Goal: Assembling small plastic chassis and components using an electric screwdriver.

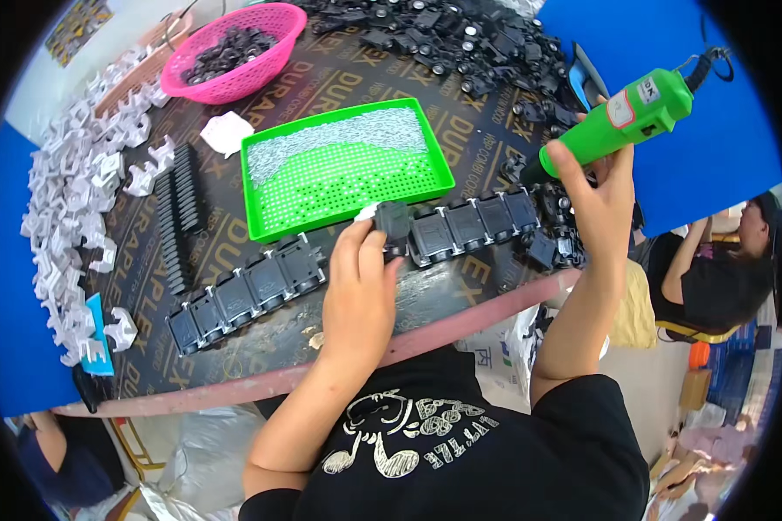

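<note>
My right hand (601, 187) is wrapped round a green electric screwdriver (621, 120), raised over the right side of the table with its dark tip pointing down to the left. With its fingertips my left hand (359, 282) grips a black plastic housing (393, 221) at the front edge of a green tray. To the right of that housing runs a row of similar black housings (465, 227). Another row of black housings (245, 300) stands to the left, on the near side of the table. Small silvery screws (343, 137) lie heaped along the far side of the green perforated tray (263, 227).
White plastic parts (69, 200) pile up at the left. Two strips of stacked black pieces (175, 217) lie beside them. A pink basket (274, 74) holds black parts at the back, near a large heap of black parts (469, 43). Another person (712, 269) sits at the right.
</note>
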A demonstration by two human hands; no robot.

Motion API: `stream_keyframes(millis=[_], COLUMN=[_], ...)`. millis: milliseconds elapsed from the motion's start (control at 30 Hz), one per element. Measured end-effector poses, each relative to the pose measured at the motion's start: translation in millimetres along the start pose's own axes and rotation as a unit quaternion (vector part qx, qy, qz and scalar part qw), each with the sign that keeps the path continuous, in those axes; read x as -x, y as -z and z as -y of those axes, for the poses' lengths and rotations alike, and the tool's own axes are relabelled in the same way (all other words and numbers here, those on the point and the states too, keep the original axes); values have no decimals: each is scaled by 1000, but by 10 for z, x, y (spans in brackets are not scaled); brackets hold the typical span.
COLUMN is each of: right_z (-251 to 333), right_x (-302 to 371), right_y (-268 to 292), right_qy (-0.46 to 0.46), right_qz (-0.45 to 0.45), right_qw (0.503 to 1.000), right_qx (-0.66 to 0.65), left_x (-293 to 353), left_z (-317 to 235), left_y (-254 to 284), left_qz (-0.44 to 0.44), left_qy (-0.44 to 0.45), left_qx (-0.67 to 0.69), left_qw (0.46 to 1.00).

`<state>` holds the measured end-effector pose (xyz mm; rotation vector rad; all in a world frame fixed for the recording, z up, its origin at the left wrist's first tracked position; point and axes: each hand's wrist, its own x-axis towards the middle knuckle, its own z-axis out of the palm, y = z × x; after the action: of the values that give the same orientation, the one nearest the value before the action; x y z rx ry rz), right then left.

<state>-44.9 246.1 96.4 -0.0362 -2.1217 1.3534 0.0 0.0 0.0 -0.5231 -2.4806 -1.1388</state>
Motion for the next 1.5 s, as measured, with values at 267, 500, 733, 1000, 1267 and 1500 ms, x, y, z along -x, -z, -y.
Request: stream_keyframes(millis=[267, 500, 733, 1000, 1267, 1500], right_z=[-262, -560, -618, -567, -402, -1136], right_x=[625, 797, 768, 702, 1520, 2672], right_y=[331, -7, -66, 32, 406, 1403], right_qy=[8, 67, 46, 40, -20, -272], right_qz=[202, 128, 88, 70, -6, -276], right_qw=[923, 937, 948, 977, 968, 875], right_qx=[327, 319, 302, 196, -251, -289], left_x=[7, 18, 57, 21, -102, 254], left_z=[-69, -92, -96, -203, -667, -1290], left_y=[-18, -3, -21, 142, 485, -1037], left_qz=[27, 33, 8, -102, -176, 121], left_qy=[63, 70, 142, -1, -367, -354], left_qx=[-74, -34, 19, 7, 57, 310], left_qw=[995, 996, 990, 995, 912, 874])
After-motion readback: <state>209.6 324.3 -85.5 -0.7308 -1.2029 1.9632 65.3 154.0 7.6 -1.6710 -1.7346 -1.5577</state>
